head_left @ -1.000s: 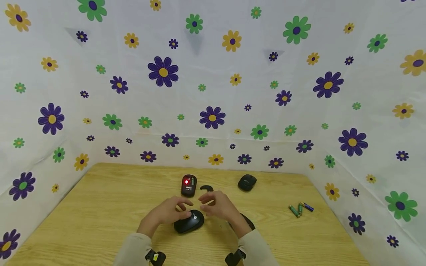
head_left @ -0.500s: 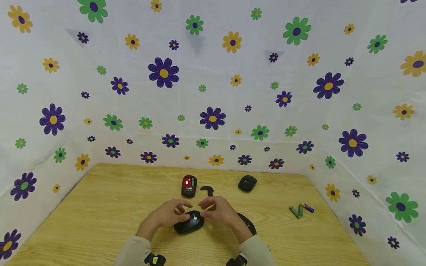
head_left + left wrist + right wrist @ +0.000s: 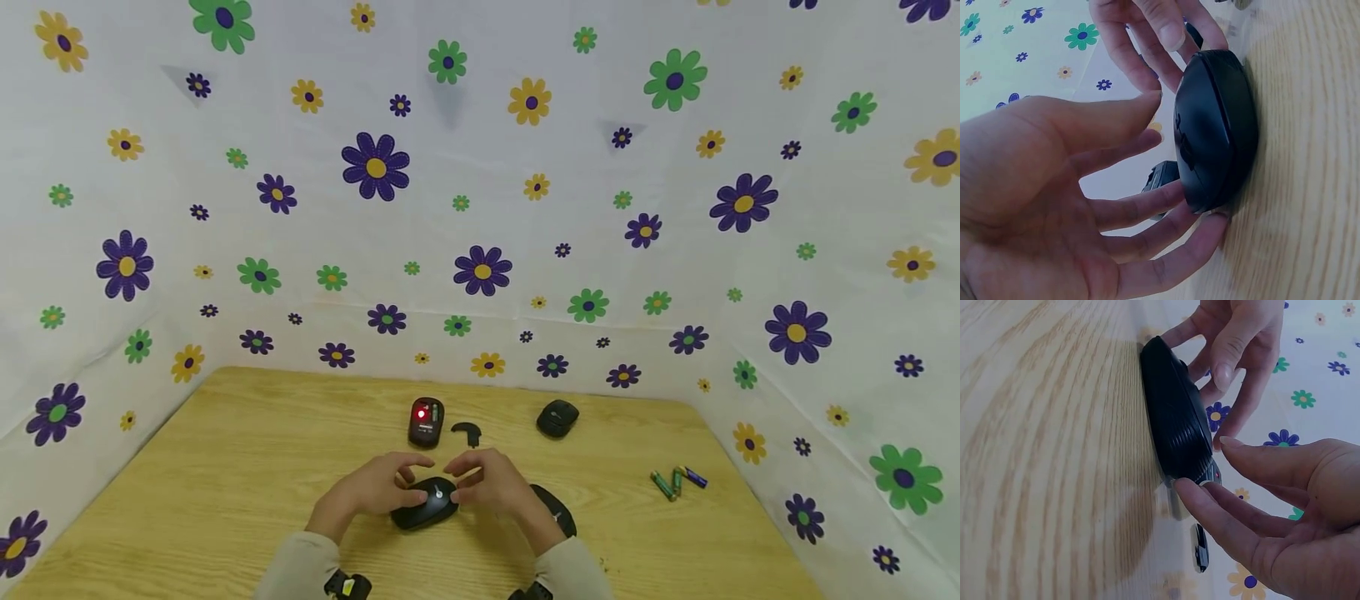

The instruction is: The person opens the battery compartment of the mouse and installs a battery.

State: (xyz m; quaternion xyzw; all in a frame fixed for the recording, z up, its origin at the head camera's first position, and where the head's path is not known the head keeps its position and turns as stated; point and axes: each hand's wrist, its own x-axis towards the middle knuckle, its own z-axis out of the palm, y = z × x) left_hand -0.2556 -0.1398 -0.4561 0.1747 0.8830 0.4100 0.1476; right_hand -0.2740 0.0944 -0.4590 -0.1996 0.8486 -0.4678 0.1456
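A black computer mouse (image 3: 425, 511) sits right side up on the table between both hands. My left hand (image 3: 378, 485) has its fingertips at one end of the mouse. In the left wrist view its thumb (image 3: 1116, 119) is raised off the shell, fingers loosely bent. The right hand (image 3: 491, 482) is at the opposite end. In the right wrist view its index fingertip (image 3: 1186, 487) is at the mouse's lower end, and the thumb (image 3: 1260, 459) stays apart from the shell. Neither hand grips the mouse (image 3: 1175, 412).
Behind the hands lies an upturned mouse (image 3: 426, 423) with a red light, beside a curved black piece (image 3: 468, 432). Another mouse (image 3: 557, 418) stands at the back right. The right forearm partly covers a black mouse (image 3: 553, 508). Several batteries (image 3: 663, 486) lie at the right.
Both hands have lowered slightly, and the right fingertips have come closer to the mouse. The curved black piece is more exposed. The view has shifted a little.
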